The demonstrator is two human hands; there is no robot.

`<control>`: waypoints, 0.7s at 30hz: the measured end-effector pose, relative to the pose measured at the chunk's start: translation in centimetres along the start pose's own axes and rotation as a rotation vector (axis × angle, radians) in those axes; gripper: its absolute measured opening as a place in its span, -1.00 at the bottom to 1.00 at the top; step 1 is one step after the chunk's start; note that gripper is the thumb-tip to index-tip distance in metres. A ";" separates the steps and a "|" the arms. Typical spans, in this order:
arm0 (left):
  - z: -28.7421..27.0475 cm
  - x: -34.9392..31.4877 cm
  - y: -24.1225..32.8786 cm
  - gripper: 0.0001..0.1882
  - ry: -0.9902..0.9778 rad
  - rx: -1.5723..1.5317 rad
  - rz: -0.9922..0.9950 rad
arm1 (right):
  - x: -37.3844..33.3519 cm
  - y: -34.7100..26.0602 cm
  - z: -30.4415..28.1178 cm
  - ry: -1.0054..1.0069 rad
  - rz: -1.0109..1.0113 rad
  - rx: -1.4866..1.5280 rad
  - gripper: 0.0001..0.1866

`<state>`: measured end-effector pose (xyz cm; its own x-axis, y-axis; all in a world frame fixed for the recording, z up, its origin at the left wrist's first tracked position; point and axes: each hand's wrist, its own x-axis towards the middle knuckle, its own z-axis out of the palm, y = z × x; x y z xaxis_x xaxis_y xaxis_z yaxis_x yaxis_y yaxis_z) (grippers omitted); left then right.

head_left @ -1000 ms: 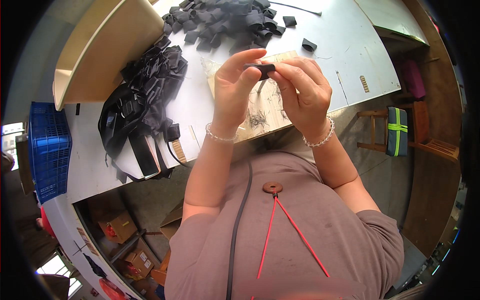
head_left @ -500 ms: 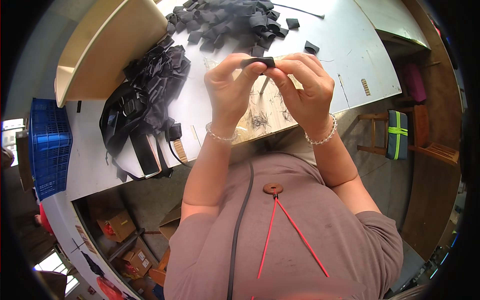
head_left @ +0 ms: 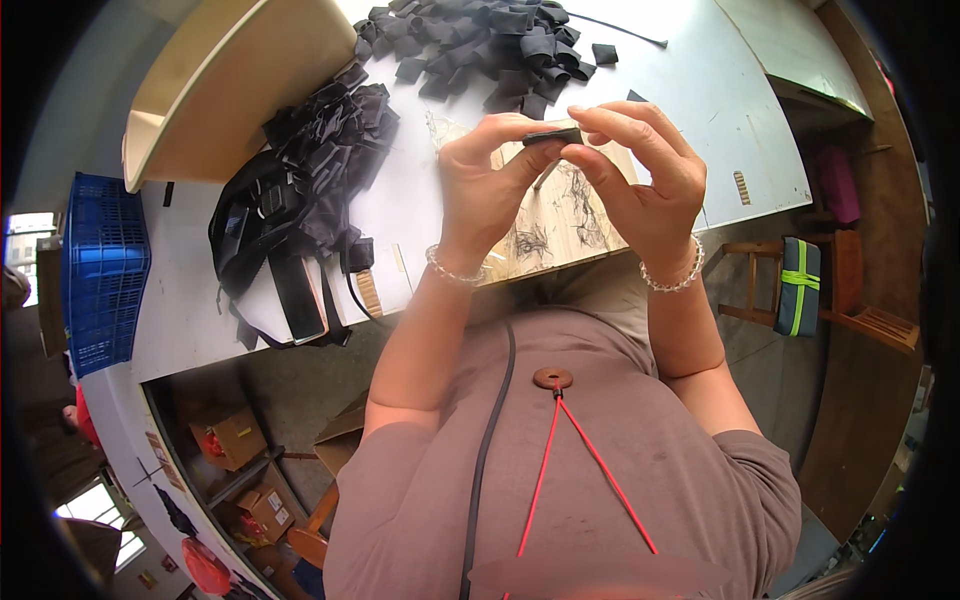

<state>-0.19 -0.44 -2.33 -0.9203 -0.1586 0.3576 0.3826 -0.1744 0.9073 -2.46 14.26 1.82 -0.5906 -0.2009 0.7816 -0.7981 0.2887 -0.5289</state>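
Observation:
A small black folded fabric piece (head_left: 552,136) is pinched between the thumb and fingers of my left hand (head_left: 485,185), above the front of the table. My right hand (head_left: 650,180) is at the piece's right end, its thumb and forefinger parted around that end; the thumb tip is close to the lower edge, and whether it touches cannot be made out. Below my hands lies a pale wooden board (head_left: 560,220) with dark thread scraps on it. Beyond them is a heap of similar black fabric pieces (head_left: 480,45).
To the left sits a tangled pile of black straps and fabric (head_left: 310,190), beside a beige bin (head_left: 240,90). A blue plastic crate (head_left: 105,270) is at the far left. One loose black piece (head_left: 604,54) lies beyond my hands. Wooden stools (head_left: 795,285) stand to the right.
My right thumb and forefinger have parted from their grip on the fabric piece, while my left hand keeps it pinched. Both hands appear slightly farther right in the view, which has also shifted.

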 end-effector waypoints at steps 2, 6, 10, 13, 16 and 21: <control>-0.1 0.2 -0.7 -0.83 0.027 0.072 0.087 | 0.0 0.4 0.4 -0.015 -0.035 0.028 -0.83; 0.3 0.2 0.4 -0.83 0.025 -0.122 0.047 | -0.6 0.8 0.3 -0.020 0.072 0.172 -0.85; 1.0 0.7 0.3 -0.82 0.035 0.011 0.152 | -2.1 1.7 0.5 0.106 0.131 0.290 -0.90; 0.7 1.0 0.6 -0.81 -0.011 0.126 0.212 | -3.1 2.2 1.5 0.177 0.125 0.351 -0.90; 1.0 1.2 1.0 -0.80 -0.005 0.110 0.185 | -3.3 2.1 1.8 0.256 0.094 0.386 -0.90; 0.3 1.4 1.1 -0.84 0.001 0.040 0.163 | -2.0 1.0 2.2 0.163 0.168 0.357 -0.90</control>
<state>-1.07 -0.59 -0.76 -0.8462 -0.1827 0.5005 0.5233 -0.1078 0.8453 -2.32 12.92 -1.00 -0.7126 -0.0201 0.7013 -0.7001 -0.0436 -0.7127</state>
